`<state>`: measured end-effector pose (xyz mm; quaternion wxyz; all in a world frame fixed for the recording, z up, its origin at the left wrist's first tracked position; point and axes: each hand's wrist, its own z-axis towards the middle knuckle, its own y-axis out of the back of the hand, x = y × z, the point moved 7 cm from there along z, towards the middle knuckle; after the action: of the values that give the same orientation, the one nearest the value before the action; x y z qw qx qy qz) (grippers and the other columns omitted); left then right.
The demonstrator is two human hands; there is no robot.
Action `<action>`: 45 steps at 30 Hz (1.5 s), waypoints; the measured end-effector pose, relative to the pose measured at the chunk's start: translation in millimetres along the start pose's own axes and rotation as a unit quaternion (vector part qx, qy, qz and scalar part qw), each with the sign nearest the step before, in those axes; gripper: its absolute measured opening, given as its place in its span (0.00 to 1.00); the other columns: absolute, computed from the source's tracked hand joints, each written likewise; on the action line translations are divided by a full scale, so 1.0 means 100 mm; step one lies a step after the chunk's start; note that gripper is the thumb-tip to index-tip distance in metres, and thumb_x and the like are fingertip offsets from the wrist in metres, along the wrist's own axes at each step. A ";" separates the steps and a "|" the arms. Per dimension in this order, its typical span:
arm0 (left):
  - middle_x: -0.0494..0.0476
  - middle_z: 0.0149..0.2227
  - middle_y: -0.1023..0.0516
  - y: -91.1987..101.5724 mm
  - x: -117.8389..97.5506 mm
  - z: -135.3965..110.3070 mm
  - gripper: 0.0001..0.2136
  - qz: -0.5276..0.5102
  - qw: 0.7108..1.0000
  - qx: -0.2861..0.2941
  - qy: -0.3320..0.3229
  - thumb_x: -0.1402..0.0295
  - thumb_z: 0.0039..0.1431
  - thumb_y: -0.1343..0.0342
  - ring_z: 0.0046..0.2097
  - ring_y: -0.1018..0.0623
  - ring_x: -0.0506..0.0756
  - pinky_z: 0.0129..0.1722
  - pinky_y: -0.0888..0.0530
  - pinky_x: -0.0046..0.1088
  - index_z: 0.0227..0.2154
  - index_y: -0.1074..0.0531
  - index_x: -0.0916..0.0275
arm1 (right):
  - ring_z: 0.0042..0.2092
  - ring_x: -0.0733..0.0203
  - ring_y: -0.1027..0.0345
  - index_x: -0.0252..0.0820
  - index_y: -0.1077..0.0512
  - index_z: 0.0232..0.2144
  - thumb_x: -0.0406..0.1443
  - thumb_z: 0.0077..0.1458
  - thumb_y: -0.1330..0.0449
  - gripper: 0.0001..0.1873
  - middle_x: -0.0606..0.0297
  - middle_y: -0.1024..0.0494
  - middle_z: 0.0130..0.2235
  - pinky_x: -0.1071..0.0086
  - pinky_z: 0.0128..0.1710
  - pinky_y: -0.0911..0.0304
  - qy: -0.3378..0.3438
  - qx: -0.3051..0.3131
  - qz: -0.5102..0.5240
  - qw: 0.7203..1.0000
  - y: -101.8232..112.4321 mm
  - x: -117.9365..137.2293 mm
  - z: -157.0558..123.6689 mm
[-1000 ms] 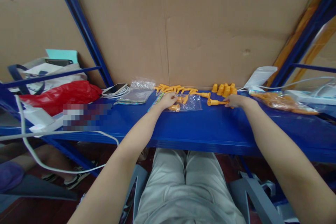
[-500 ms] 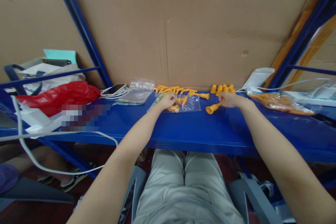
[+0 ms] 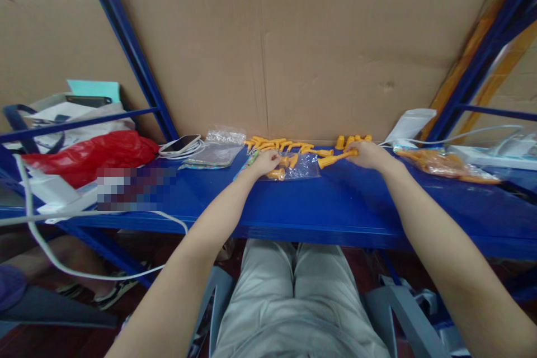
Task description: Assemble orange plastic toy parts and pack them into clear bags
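Observation:
My right hand (image 3: 366, 155) is closed on the narrow end of an orange horn-shaped plastic piece (image 3: 329, 161). The piece's flared end points left, towards a clear plastic bag (image 3: 308, 169). At the bag's left end, my left hand (image 3: 267, 162) has its fingers closed on it. A couple of orange flared pieces (image 3: 277, 174) lie in the bag, beside my left fingertips. Behind the bag, several slim orange pieces (image 3: 272, 144) lie in a row. Just beyond my right hand stand several short orange cups (image 3: 341, 141).
A filled bag of orange parts (image 3: 444, 163) lies on the right of the blue shelf (image 3: 302, 207). Flat plastic packets (image 3: 212, 152), a phone with a white cable (image 3: 181, 144) and a red plastic bag (image 3: 100, 151) are on the left. Cardboard (image 3: 327, 50) closes off the back.
My right hand has turned the horn-shaped piece so that it lies more level, and its flared end has moved left and up, closer to the bag. My left hand stays put.

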<state>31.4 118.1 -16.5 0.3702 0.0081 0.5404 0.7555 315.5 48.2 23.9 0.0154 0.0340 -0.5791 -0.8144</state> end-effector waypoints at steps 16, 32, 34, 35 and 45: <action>0.52 0.27 0.27 0.00 0.00 -0.01 0.10 0.010 1.000 0.002 0.009 0.69 0.59 0.51 0.33 0.28 0.54 0.37 0.31 0.29 0.22 0.33 0.61 | 0.37 0.53 0.24 0.48 0.21 0.46 0.41 0.57 0.41 0.16 0.59 0.17 0.35 0.64 0.38 0.33 0.078 -0.107 0.104 0.986 0.15 0.13 0.02; 0.55 0.31 0.24 -0.03 0.03 0.02 0.09 0.023 1.000 0.007 0.001 0.69 0.59 0.51 0.35 0.26 0.55 0.40 0.30 0.31 0.24 0.31 0.62 | 0.39 0.50 0.25 0.48 0.21 0.46 0.40 0.58 0.42 0.16 0.58 0.17 0.39 0.58 0.41 0.33 0.076 -0.059 0.109 0.989 0.03 0.41 -0.05; 0.54 0.30 0.24 -0.03 0.04 0.03 0.09 0.021 1.000 0.004 0.000 0.69 0.58 0.51 0.35 0.26 0.54 0.40 0.29 0.30 0.24 0.31 0.62 | 0.39 0.50 0.25 0.47 0.21 0.45 0.41 0.58 0.42 0.16 0.58 0.18 0.38 0.59 0.40 0.33 0.082 -0.063 0.120 0.987 0.04 0.49 -0.07; 0.54 0.30 0.24 -0.03 0.04 0.03 0.09 0.022 1.000 0.003 0.000 0.69 0.58 0.51 0.35 0.26 0.54 0.41 0.29 0.31 0.24 0.31 0.62 | 0.39 0.50 0.25 0.47 0.21 0.45 0.42 0.58 0.42 0.15 0.59 0.18 0.38 0.60 0.40 0.33 0.086 -0.068 0.125 0.986 0.05 0.52 -0.08; 0.59 0.42 0.20 0.08 -0.06 -0.01 0.09 -0.009 1.000 -0.021 -0.007 0.71 0.61 0.50 0.49 0.24 0.58 0.55 0.31 0.37 0.29 0.26 0.64 | 0.37 0.50 0.25 0.44 0.20 0.40 0.44 0.59 0.43 0.16 0.58 0.18 0.36 0.60 0.40 0.35 0.094 -0.095 0.185 0.974 0.00 0.54 -0.07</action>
<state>30.6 112.6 -7.7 0.3814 0.0009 0.5217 0.7632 262.4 38.1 19.3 0.2231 0.0008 -0.4909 -0.8421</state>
